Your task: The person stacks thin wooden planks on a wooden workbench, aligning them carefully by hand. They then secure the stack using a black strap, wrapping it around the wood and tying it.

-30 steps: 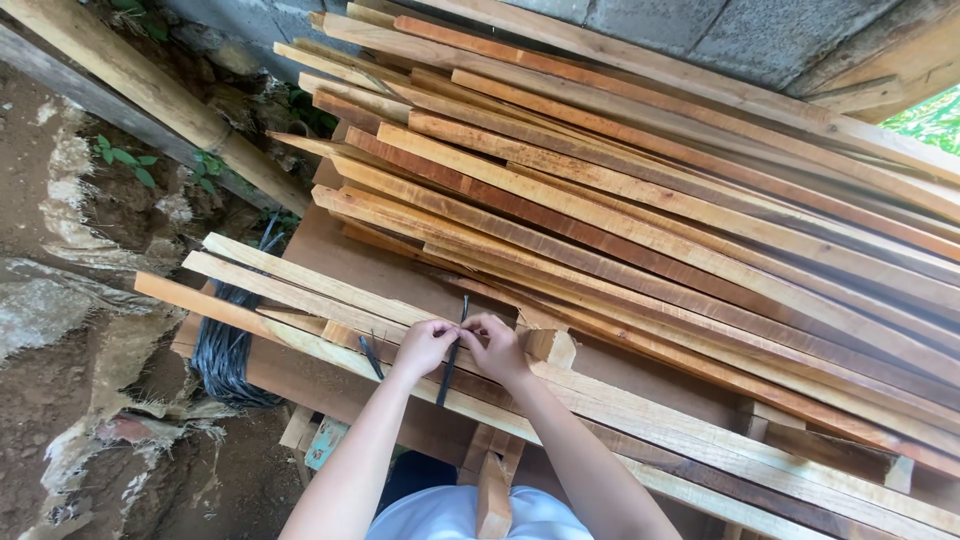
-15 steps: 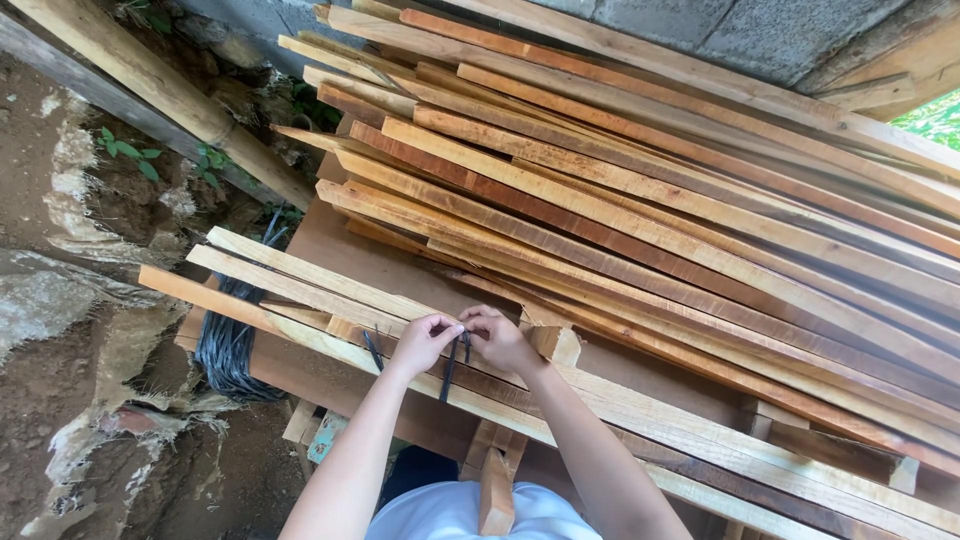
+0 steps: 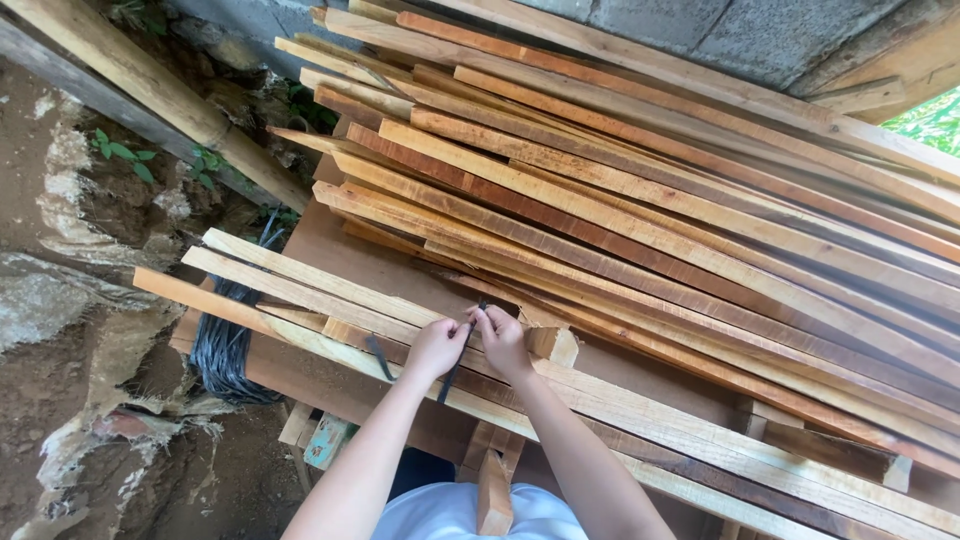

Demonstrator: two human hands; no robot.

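Two-hand pinch grip, left hand [image 3: 433, 347], right hand [image 3: 502, 340]; one black strap [image 3: 456, 365].

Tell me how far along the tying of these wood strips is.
Done: a few strips are gathered into a bundle. In hand: left hand and right hand pinch a dark strap over the bundle; no finished knot shows. Left: its ends hang loose, and the big stack looks untied.
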